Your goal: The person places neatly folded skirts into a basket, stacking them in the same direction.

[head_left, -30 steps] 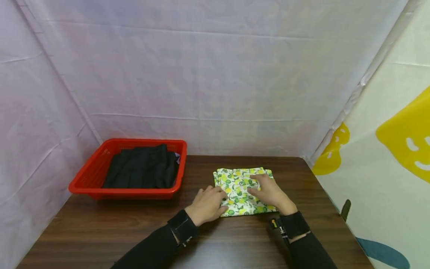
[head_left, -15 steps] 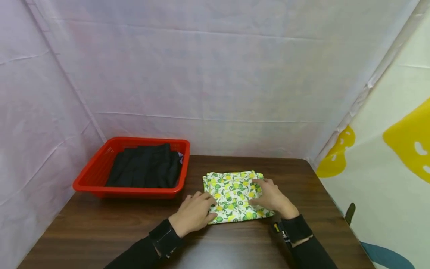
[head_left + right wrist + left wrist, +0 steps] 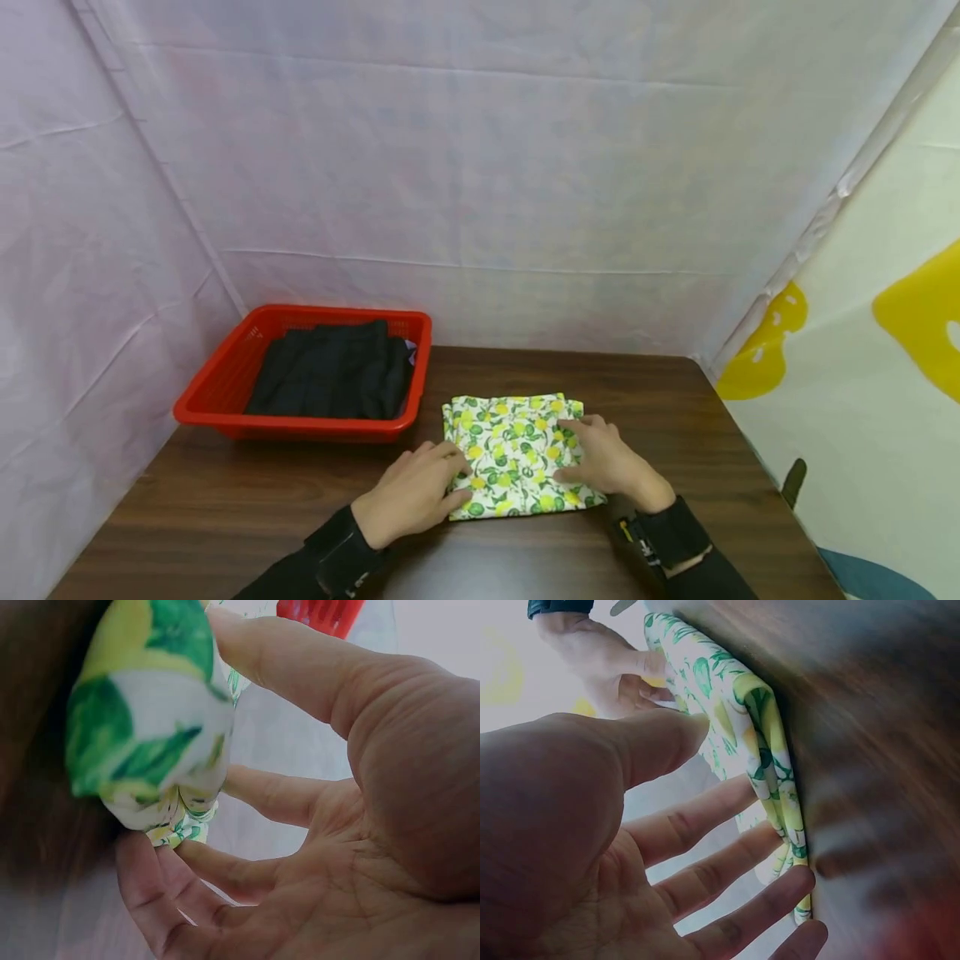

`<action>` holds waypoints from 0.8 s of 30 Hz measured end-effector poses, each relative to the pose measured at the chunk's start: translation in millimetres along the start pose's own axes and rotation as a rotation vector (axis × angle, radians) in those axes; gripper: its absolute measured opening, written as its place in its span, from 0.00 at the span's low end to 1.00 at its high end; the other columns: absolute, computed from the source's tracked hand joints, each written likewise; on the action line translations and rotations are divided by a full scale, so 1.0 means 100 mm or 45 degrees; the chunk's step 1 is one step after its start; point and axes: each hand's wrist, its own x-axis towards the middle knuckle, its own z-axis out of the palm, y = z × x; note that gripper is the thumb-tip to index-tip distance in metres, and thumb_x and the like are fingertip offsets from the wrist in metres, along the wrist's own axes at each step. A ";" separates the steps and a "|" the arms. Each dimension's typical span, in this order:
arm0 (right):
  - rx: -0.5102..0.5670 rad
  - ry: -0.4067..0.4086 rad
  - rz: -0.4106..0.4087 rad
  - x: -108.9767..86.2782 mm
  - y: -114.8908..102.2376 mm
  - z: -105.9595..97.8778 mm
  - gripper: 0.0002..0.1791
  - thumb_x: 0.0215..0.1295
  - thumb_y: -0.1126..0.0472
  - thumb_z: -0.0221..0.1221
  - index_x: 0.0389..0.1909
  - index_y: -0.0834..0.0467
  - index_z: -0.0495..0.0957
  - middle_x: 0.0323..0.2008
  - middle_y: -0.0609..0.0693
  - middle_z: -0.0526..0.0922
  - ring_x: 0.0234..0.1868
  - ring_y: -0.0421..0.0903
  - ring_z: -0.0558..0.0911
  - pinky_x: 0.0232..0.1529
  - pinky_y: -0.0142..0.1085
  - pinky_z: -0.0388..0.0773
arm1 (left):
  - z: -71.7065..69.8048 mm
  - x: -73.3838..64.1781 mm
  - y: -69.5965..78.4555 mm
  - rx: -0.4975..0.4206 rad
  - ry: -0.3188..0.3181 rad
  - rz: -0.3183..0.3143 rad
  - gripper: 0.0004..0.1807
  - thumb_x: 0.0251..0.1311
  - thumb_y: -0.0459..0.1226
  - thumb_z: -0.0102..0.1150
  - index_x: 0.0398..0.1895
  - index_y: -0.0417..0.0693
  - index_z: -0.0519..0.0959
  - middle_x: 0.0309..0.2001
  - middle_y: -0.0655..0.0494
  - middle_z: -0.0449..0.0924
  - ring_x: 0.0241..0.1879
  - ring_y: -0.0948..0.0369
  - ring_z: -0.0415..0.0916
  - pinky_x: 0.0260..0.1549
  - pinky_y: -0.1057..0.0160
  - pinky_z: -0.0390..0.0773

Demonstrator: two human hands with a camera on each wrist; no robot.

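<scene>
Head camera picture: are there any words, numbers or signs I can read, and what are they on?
None can be read.
Fruit-print cloth: just fruit and leaves, no letters.
Red basket: no lettering shows.
Yellow wall shapes: pictures, not words.
Black wristbands: tiny pale marks beside them, too small to read.

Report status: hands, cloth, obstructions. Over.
Left hand touching cloth at left, right hand at right. Cloth folded on table. Red basket apart from cloth; nothing visibly blocking.
</scene>
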 end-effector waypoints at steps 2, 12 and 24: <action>0.017 -0.014 0.014 -0.03 -0.03 0.01 0.51 0.70 0.51 0.84 0.88 0.57 0.71 0.85 0.78 0.65 0.84 0.84 0.65 0.72 0.78 0.78 | -0.02 -0.04 -0.01 -0.016 -0.012 -0.014 0.13 0.80 0.49 0.75 0.59 0.57 0.93 0.63 0.57 0.89 0.54 0.55 0.81 0.51 0.43 0.86; 0.062 -0.028 -0.033 -0.08 -0.07 0.06 0.50 0.68 0.51 0.85 0.88 0.54 0.73 0.84 0.75 0.67 0.83 0.81 0.68 0.72 0.76 0.80 | -0.06 -0.16 -0.10 -0.110 -0.005 -0.016 0.12 0.79 0.49 0.76 0.56 0.55 0.94 0.64 0.53 0.89 0.59 0.49 0.84 0.55 0.36 0.87; 0.162 -0.112 -0.203 -0.10 0.13 0.02 0.56 0.73 0.45 0.81 0.93 0.56 0.63 0.88 0.78 0.62 0.87 0.86 0.59 0.76 0.87 0.66 | 0.02 -0.13 -0.11 -0.228 0.076 -0.209 0.34 0.74 0.53 0.81 0.76 0.48 0.85 0.68 0.44 0.84 0.65 0.46 0.84 0.62 0.36 0.89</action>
